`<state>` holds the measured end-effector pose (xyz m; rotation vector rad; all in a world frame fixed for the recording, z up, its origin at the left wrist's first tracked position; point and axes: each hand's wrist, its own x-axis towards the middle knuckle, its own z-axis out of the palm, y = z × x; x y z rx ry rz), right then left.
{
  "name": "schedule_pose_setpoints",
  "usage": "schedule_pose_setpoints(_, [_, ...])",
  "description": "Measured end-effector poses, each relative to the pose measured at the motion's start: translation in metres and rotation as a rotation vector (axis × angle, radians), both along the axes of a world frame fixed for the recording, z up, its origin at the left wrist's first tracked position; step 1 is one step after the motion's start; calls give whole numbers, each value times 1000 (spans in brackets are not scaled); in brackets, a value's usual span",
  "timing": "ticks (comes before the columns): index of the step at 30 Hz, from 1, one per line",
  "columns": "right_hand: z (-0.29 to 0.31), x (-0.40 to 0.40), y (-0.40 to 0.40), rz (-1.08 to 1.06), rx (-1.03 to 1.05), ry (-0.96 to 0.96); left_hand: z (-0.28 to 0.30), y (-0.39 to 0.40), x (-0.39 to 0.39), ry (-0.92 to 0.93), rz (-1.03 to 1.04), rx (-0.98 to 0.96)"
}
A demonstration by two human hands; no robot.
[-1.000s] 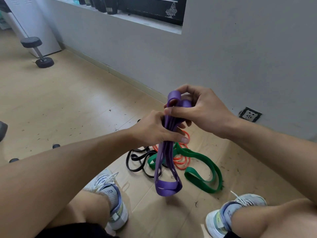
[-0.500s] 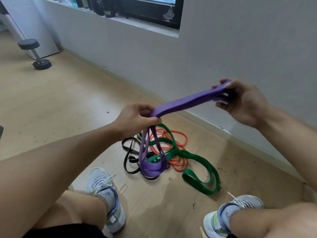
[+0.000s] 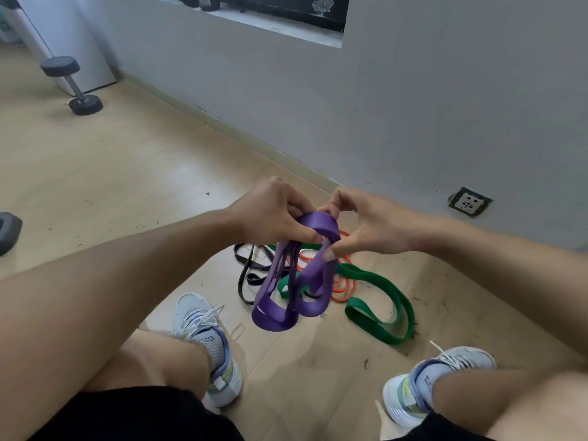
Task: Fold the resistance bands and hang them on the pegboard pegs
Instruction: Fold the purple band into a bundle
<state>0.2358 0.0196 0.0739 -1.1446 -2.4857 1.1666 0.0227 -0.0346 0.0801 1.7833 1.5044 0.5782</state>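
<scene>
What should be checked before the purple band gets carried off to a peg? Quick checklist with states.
1. Left hand grips the purple band: ok.
2. Right hand pinches the band's top fold: ok.
3. Band gathered into neat, even loops: not ok, the loops hang loose at uneven lengths.
4. Purple band lifted clear of the green band, orange band and black band on the floor: cannot tell, it overlaps them in view.
5. Pegboard in sight: not ok, none visible.
</scene>
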Motion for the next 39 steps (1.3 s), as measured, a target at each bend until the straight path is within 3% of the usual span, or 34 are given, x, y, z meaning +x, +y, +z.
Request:
schedule_pose_setpoints(11, [21,-6,-6,-35,73,186,-5,3,2,-113,4,23])
schedule_pose_setpoints(15, [35,-3,-11,-75,39,371,-16,3,4,-45,-65,26])
schedule_pose_setpoints(20, [53,-3,-15,-152,58,612,-28,9,-9,-95,-3,-30])
schedule_pose_setpoints(25, [75,-1,-21,-214,104,744,-42,9,-25,38,0,-109])
schedule_pose_setpoints(34, [85,2,-24,-298,100,820,-50,10,-34,70,17,-264])
schedule_pose_setpoints(39, [76,7,-16,-376,136,765,-51,11,-32,121,22,-243])
